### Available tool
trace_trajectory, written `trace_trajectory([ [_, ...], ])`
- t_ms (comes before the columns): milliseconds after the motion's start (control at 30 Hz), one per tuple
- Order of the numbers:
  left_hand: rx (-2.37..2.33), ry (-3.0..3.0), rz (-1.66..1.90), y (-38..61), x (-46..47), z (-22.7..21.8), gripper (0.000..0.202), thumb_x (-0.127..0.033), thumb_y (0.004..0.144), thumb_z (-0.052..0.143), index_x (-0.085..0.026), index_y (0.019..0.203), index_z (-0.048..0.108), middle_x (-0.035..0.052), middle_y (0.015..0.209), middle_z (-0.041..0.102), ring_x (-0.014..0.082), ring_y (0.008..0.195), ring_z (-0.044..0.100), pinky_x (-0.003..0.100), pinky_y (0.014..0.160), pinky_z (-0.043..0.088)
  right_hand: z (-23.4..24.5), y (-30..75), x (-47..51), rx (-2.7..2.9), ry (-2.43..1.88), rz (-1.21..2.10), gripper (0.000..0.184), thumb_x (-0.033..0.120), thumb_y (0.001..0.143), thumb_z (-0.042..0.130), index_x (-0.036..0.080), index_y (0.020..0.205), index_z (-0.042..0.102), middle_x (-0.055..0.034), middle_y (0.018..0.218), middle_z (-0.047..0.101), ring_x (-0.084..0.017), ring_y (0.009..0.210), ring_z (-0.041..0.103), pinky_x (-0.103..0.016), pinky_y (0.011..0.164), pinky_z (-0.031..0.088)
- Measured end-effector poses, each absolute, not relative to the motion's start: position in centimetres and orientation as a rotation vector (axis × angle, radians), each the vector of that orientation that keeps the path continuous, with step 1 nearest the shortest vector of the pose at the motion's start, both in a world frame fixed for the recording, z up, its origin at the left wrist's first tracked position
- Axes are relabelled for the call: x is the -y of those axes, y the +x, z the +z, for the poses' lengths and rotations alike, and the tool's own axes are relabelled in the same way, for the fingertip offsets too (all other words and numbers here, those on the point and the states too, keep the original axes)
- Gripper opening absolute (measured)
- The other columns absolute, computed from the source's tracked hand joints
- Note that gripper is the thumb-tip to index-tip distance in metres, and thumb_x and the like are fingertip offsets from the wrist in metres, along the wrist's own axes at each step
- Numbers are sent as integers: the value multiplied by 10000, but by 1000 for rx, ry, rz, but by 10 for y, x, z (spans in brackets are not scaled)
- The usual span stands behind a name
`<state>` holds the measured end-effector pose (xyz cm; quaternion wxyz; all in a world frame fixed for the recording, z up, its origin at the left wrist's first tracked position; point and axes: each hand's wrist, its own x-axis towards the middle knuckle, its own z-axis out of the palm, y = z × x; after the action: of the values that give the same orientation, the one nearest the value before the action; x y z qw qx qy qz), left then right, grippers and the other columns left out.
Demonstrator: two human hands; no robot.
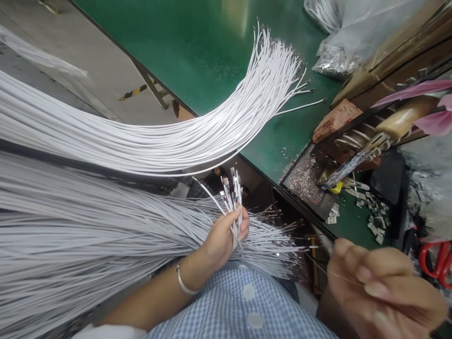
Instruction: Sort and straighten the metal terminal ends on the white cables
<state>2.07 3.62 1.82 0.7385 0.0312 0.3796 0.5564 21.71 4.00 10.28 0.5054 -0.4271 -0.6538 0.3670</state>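
Observation:
My left hand (224,238) is closed around a small bunch of white cables (231,195) whose metal-tipped ends stick up above my fingers. A silver bracelet sits on that wrist. Below it a wide fan of white cables (88,235) lies across my lap, over a blue checked shirt. My right hand (381,287) is close to the camera at the lower right, blurred, fingers curled together in a pinch; a thin wire seems to run from it. A second big bundle of white cables (176,136) arcs over the green table (197,52).
A small press tool (356,160) with a wooden handle stands at the table's right side, with loose metal terminals (374,212) scattered beside it. Red-handled scissors (436,263) lie at the far right. Plastic bags of parts (339,52) and cardboard boxes sit at the back right.

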Motion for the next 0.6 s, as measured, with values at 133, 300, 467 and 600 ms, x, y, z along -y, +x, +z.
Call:
trace_trajectory([
  [133, -818, 55, 1214, 23, -35, 18, 201, -308, 808, 511, -148, 691, 545, -37, 516, 455, 68, 420, 371, 209, 464, 283, 109, 216, -43, 1711, -858, 895, 156, 295, 827, 523, 276, 936, 633, -46, 657, 512, -197, 557, 473, -430, 675, 434],
  [300, -843, 67, 1206, 26, -34, 18, 203, -323, 803, 505, -150, 708, 556, -33, 531, 465, 81, 438, 387, 223, 476, 301, 78, 186, -51, 1871, -937, 1255, 324, 77, 743, 506, 254, 1002, 590, -56, 853, 567, -223, 817, 538, -379, 710, 432],
  [467, -856, 95, 1247, 25, -32, 20, 239, -342, 816, 490, -150, 685, 550, -31, 543, 472, 86, 477, 395, 229, 532, 345, 39, 158, -53, 1983, -988, 1281, 386, -33, 665, 432, 218, 938, 537, -24, 840, 529, -174, 793, 513, -293, 658, 427],
  [600, -844, 24, 1292, 23, -33, 20, 222, -322, 810, 494, -151, 676, 539, -31, 544, 467, 84, 465, 395, 225, 514, 340, 23, 157, -51, 2095, -1087, 1224, 331, -15, 710, 409, 199, 935, 524, -44, 874, 531, -182, 826, 523, -303, 695, 439],
])
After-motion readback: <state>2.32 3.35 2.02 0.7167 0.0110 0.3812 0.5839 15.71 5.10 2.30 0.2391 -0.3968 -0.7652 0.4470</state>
